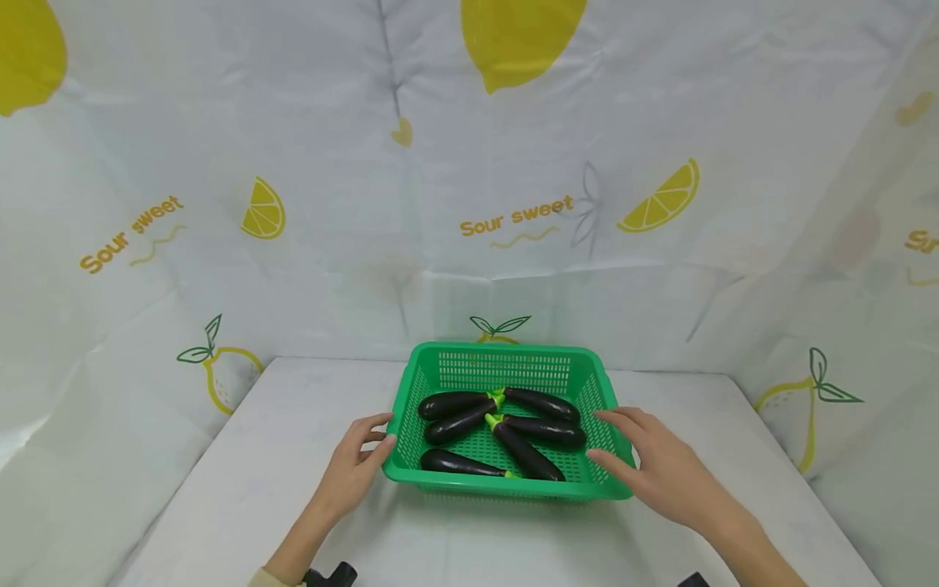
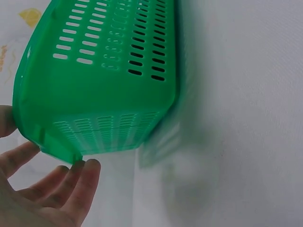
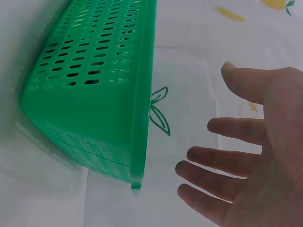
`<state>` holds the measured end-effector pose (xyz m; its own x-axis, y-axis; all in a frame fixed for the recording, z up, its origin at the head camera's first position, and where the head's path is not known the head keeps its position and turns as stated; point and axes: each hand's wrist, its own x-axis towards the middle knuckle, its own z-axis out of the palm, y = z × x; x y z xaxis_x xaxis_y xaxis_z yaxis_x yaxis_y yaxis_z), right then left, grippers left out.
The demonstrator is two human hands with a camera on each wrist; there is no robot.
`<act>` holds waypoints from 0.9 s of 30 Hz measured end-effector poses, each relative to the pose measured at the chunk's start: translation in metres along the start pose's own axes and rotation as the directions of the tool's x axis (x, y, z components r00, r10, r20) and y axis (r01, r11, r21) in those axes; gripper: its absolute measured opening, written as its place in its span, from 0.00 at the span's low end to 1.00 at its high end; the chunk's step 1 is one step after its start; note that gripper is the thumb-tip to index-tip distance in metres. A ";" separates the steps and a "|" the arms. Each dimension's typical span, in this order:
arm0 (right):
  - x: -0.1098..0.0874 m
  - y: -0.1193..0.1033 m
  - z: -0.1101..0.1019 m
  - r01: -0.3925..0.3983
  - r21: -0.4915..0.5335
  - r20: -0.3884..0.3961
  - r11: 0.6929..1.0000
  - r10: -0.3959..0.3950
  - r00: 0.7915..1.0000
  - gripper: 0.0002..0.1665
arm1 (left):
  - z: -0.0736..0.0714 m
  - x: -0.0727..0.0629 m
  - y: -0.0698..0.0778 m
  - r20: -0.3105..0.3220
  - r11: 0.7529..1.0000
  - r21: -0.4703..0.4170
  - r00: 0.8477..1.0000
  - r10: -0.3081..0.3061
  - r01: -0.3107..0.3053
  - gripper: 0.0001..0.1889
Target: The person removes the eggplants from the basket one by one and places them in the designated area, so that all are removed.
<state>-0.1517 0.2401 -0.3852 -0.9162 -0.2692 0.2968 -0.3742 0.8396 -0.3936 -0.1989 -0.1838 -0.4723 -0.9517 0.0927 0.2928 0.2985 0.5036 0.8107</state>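
A green plastic basket with slotted sides stands on the white table. Inside lie several dark purple eggplants with green stems. My left hand is at the basket's left side, thumb and fingertips right at the rim. In the left wrist view, the fingers are loosely extended beside the rim's corner. At the right side, my right hand is spread, thumb and forefinger overlapping the rim in the head view. The right wrist view shows a gap between its separated fingers and the rim; it holds nothing.
White sheeting printed with lemons and lettering hangs behind the table and along both sides. The tabletop extends around the basket, whose back rim is close to the sheeting. Dark straps or devices show near the wrists.
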 end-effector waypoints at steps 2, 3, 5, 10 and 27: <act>0.004 -0.002 0.003 0.005 0.011 0.007 1.000 -0.005 1.000 0.34 | 0.001 0.000 -0.001 0.014 1.000 -0.014 1.000 -0.019 0.019 0.23; 0.005 -0.003 0.004 0.001 0.012 0.012 1.000 -0.001 1.000 0.34 | 0.002 0.000 -0.001 0.021 0.999 -0.024 0.999 -0.029 0.029 0.23; 0.009 -0.005 0.007 -0.004 0.020 0.029 1.000 0.003 1.000 0.34 | 0.003 0.000 -0.002 0.032 0.998 -0.037 0.998 -0.047 0.048 0.23; 0.019 -0.008 0.014 -0.004 0.053 0.077 0.999 0.000 0.997 0.36 | 0.006 0.000 -0.001 0.040 0.994 -0.083 0.997 -0.066 0.070 0.24; 0.042 -0.009 0.036 0.002 0.183 0.192 0.983 -0.038 0.981 0.35 | 0.013 0.006 -0.003 0.044 0.977 -0.180 0.993 -0.112 0.118 0.23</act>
<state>-0.1925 0.2045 -0.4006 -0.9119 -0.3863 0.1388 -0.3960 0.7386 -0.5456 -0.2066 -0.1738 -0.4798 -0.9814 0.0733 0.1777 0.1921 0.3481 0.9176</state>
